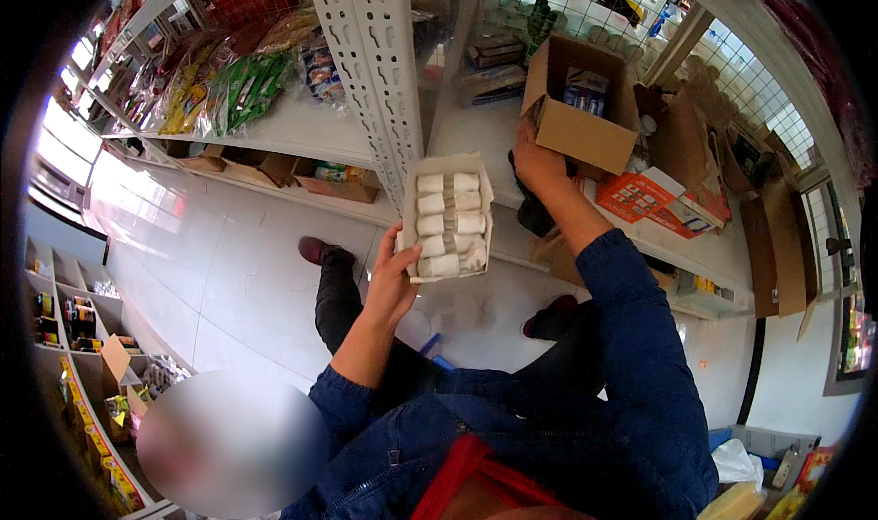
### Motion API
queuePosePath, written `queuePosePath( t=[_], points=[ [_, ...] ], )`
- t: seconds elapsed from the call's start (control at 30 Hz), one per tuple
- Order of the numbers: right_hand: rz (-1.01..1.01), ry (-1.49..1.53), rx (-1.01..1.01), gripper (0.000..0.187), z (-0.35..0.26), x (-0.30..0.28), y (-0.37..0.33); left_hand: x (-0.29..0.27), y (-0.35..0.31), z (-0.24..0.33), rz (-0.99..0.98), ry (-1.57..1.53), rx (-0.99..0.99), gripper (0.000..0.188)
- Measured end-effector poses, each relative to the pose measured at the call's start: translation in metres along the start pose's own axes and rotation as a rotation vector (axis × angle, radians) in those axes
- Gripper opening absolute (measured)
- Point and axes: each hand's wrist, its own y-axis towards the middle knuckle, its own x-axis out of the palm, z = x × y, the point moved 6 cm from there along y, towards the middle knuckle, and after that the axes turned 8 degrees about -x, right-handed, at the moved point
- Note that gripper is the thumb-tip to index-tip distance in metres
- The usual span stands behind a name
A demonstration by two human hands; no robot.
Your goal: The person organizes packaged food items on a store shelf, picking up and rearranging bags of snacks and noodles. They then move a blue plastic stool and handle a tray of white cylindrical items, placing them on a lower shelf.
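Observation:
My left hand [393, 278] is closed round the lower left side of a small open white carton [409, 177]. Two rows of white rolls [432, 225] fill the carton; whether they are tape or bandage I cannot tell. At the shelf on the right, my right hand [541, 161] grips the near left corner of an open brown cardboard box [585, 136]. Its fingers are partly hidden behind that corner. Inside the box lie small blue-and-white packets [585, 92]. Dark items [535, 214] sit beneath my right hand.
An orange-and-white box [645, 195] stands right of the cardboard box. A perforated white post [370, 72] rises between two shelf bays. Bagged green and yellow goods [242, 90] lie on the left shelf [283, 138]. A compartment rack [69, 337] stands at far left.

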Motion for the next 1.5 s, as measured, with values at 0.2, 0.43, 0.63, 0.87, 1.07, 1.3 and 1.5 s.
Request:
queuePosePath(
  t=[0.2,0.43,0.63,0.87,1.07,1.3,1.5],
  points=[
    [-0.093,-0.058,0.137,0.045,0.048,0.0,-0.004,0.033,0.032,0.004,-0.022,0.083,0.04,0.051],
    [-0.148,-0.281,0.105,0.047,0.084,-0.005,-0.006,0.05,0.069,0.008,-0.026,0.139,0.049,0.051],
    [-0.09,-0.234,0.092,0.041,0.101,0.001,-0.011,0.07,0.08,0.02,0.029,0.233,0.073,0.05],
    [0.069,0.045,-0.337,0.027,0.05,-0.059,-0.046,0.072,0.107,0.031,0.005,0.314,0.18,0.047],
    [-0.024,0.247,-0.135,0.029,0.031,-0.102,-0.069,0.094,0.118,0.045,0.02,0.441,0.221,0.046],
    [0.025,0.592,-0.109,0.028,0.034,-0.109,-0.091,0.094,0.113,0.046,0.026,0.359,0.164,0.048],
    [-0.064,0.99,0.066,0.027,0.014,-0.127,-0.127,0.082,0.121,0.042,-0.053,0.337,0.183,0.048]
  ],
)
